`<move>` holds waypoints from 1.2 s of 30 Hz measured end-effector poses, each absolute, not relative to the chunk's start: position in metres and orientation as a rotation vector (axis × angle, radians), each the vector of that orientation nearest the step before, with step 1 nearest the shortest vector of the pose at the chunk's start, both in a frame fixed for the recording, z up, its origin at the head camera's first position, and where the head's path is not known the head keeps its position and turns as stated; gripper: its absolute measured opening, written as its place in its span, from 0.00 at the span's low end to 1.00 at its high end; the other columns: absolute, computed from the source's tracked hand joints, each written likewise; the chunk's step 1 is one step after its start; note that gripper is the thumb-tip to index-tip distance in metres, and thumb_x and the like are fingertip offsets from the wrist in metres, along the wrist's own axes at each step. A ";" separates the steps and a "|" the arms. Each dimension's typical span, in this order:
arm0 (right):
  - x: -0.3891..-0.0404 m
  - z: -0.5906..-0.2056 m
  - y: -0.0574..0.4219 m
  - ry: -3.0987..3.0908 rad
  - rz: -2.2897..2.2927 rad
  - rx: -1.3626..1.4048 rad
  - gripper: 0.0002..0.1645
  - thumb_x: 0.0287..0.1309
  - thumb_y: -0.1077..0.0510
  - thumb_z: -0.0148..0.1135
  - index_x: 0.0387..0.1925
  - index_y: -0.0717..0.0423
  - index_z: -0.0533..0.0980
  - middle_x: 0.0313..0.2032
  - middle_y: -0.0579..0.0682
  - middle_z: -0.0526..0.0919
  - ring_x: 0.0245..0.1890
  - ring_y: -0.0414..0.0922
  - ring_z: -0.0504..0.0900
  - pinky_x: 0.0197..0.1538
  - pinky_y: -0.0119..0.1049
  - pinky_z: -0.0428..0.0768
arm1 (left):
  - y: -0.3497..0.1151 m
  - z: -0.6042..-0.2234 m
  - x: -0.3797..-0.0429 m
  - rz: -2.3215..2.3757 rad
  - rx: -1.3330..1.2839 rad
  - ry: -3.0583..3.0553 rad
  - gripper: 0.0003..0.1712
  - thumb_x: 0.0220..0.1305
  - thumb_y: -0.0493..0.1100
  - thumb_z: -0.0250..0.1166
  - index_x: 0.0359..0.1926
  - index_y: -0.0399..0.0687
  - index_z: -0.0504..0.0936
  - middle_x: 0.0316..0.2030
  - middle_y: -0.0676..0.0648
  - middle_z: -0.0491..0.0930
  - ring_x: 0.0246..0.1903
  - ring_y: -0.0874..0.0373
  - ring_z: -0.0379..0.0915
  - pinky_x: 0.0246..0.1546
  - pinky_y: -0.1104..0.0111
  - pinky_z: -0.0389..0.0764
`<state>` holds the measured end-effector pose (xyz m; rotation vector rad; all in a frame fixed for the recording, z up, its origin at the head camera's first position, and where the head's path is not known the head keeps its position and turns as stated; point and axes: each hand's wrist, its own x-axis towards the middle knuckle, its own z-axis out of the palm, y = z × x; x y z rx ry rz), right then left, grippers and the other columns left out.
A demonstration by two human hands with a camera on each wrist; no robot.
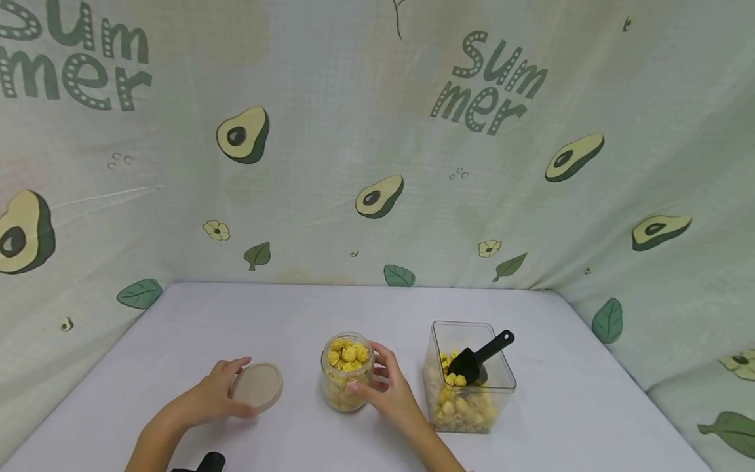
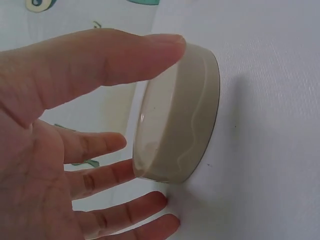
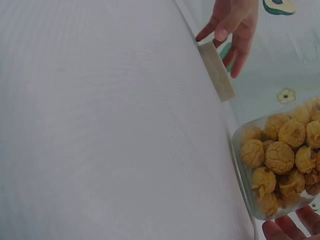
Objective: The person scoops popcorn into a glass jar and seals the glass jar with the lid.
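A round beige lid [image 1: 257, 387] lies on the white table at the left. My left hand [image 1: 213, 391] reaches around its near side, thumb and fingers spread apart. In the left wrist view the thumb tip meets the edge of the lid [image 2: 185, 115], while the fingers extend loosely beside it. My right hand [image 1: 390, 387] holds a clear jar [image 1: 347, 394] from its right side, thumb in front and fingers behind. Lidless and upright, the jar is filled with yellow popcorn [image 1: 349, 354]. The right wrist view shows fingertips [image 3: 285, 229] at the jar wall.
Right of the jar stands a clear square container [image 1: 472, 419] partly filled with popcorn, a black scoop [image 1: 479, 359] resting in it with its handle above the rim. A pale curtain [image 1: 318, 131] printed with avocados hangs behind the table [image 1: 283, 314]. A black object [image 1: 211, 461] shows at the bottom edge.
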<state>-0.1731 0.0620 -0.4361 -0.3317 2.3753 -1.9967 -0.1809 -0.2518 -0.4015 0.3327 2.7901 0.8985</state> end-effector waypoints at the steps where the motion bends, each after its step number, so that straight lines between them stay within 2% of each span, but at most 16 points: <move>1: -0.173 -0.436 0.062 2.375 -1.997 -0.332 0.45 0.49 0.48 0.69 0.66 0.44 0.58 0.58 0.57 0.67 0.54 0.49 0.69 0.55 0.44 0.73 | -0.252 -0.402 -0.181 0.890 0.326 2.789 0.54 0.42 0.49 0.74 0.64 0.26 0.56 0.52 0.30 0.65 0.49 0.39 0.68 0.45 0.42 0.73; 8: -0.174 -0.437 0.062 2.361 -2.006 -0.350 0.45 0.49 0.48 0.68 0.66 0.46 0.57 0.57 0.56 0.67 0.52 0.48 0.69 0.54 0.41 0.73 | -0.253 -0.406 -0.183 0.874 0.298 2.756 0.54 0.40 0.48 0.75 0.64 0.32 0.58 0.49 0.36 0.67 0.48 0.39 0.64 0.43 0.39 0.71; 14: -0.174 -0.437 0.062 2.354 -1.998 -0.340 0.45 0.49 0.48 0.69 0.66 0.45 0.57 0.57 0.55 0.67 0.52 0.48 0.69 0.53 0.39 0.72 | -0.250 -0.411 -0.185 0.831 0.305 2.747 0.51 0.41 0.51 0.75 0.64 0.38 0.61 0.47 0.39 0.67 0.48 0.41 0.64 0.41 0.41 0.72; 26: -0.175 -0.437 0.062 2.368 -1.998 -0.352 0.45 0.49 0.48 0.69 0.66 0.45 0.57 0.57 0.55 0.67 0.52 0.47 0.69 0.52 0.38 0.73 | -0.244 -0.417 -0.187 0.807 0.278 2.781 0.51 0.39 0.55 0.76 0.63 0.43 0.62 0.42 0.42 0.66 0.43 0.46 0.65 0.39 0.47 0.74; 32: -0.174 -0.437 0.062 2.373 -1.992 -0.351 0.45 0.49 0.47 0.68 0.67 0.45 0.57 0.57 0.55 0.67 0.52 0.47 0.69 0.52 0.38 0.73 | -0.243 -0.417 -0.187 0.798 0.291 2.798 0.48 0.39 0.56 0.76 0.60 0.43 0.65 0.40 0.43 0.67 0.40 0.50 0.65 0.36 0.52 0.75; 36: -0.173 -0.435 0.062 2.381 -1.990 -0.358 0.45 0.50 0.47 0.68 0.67 0.45 0.57 0.57 0.56 0.67 0.52 0.47 0.70 0.52 0.38 0.74 | -0.243 -0.415 -0.187 0.823 0.311 2.800 0.47 0.40 0.56 0.75 0.58 0.39 0.66 0.39 0.43 0.68 0.39 0.52 0.67 0.36 0.57 0.75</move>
